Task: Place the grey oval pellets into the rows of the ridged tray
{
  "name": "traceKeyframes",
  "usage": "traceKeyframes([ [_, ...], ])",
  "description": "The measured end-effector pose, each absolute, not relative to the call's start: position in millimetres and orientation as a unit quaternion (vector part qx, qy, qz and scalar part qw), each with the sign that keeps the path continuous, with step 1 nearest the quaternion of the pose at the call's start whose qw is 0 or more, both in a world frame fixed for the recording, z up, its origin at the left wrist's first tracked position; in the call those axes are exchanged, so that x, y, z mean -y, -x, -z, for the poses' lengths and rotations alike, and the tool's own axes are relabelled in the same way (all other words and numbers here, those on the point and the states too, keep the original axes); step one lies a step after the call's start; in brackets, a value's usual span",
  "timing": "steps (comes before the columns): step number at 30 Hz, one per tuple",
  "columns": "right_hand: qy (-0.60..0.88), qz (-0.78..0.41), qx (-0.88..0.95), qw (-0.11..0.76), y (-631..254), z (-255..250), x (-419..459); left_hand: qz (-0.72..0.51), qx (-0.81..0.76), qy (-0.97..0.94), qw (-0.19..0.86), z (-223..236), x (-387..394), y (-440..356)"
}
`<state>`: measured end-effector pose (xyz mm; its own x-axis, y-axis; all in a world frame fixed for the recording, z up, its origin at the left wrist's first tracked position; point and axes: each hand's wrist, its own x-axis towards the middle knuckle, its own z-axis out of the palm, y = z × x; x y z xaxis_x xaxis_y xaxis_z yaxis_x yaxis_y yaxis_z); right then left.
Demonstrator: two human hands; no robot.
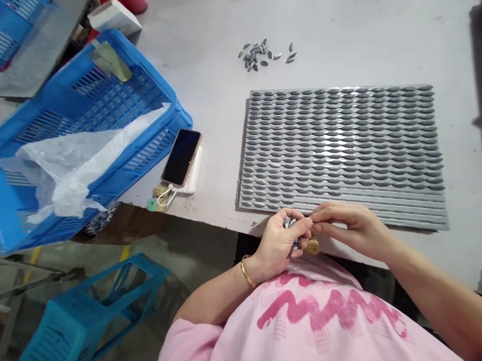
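Observation:
My left hand is closed around several small grey pointed-oval pieces, at the table's front edge. The fingers of my right hand are pinched together, their tips meeting the left thumb and fingers. Whatever sits in that pinch is too small to make out. Just beyond both hands lies a grey ridged panel, mostly covered by rows of shiny pointed ovals. Along its near side, several narrow ridges carry no ovals, apart from a few at the left. A loose pile of the same pieces rests behind the panel.
Left of the panel, a phone with a white cable lies on a white block. A blue crate holding a crumpled plastic bag stands farther left. Below is a blue stool. A yellowish block shows under my hands.

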<state>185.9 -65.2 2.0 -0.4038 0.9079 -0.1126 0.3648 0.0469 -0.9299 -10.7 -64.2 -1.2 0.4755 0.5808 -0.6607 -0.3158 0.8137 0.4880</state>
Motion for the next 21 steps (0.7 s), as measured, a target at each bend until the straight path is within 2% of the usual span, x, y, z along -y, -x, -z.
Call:
traceKeyframes([
  [3, 0.479, -0.531, 0.645, 0.269, -184, -2, 70, -0.270, -0.439, -0.162, 0.842, 2, 64, 11],
  [5, 0.498, -0.496, 0.649, 0.290, -180, 1, 71, -0.282, -0.439, -0.158, 0.838, 3, 62, 11],
  [9, 0.539, -0.263, 0.728, 0.333, -175, 18, 66, -0.312, -0.446, -0.089, 0.834, 4, 62, 14],
  [11, 0.529, -0.149, 0.775, 0.313, -174, 28, 61, -0.320, -0.449, -0.064, 0.832, 5, 63, 17],
  [13, 0.504, -0.087, 0.816, 0.271, -174, 37, 57, -0.321, -0.450, -0.064, 0.831, 5, 64, 19],
  [17, 0.476, -0.031, 0.858, 0.191, -176, 42, 54, -0.309, -0.435, -0.087, 0.841, 5, 66, 21],
  [21, 0.463, 0.004, 0.873, 0.156, -179, 37, 52, -0.295, -0.411, -0.103, 0.856, 4, 66, 21],
])
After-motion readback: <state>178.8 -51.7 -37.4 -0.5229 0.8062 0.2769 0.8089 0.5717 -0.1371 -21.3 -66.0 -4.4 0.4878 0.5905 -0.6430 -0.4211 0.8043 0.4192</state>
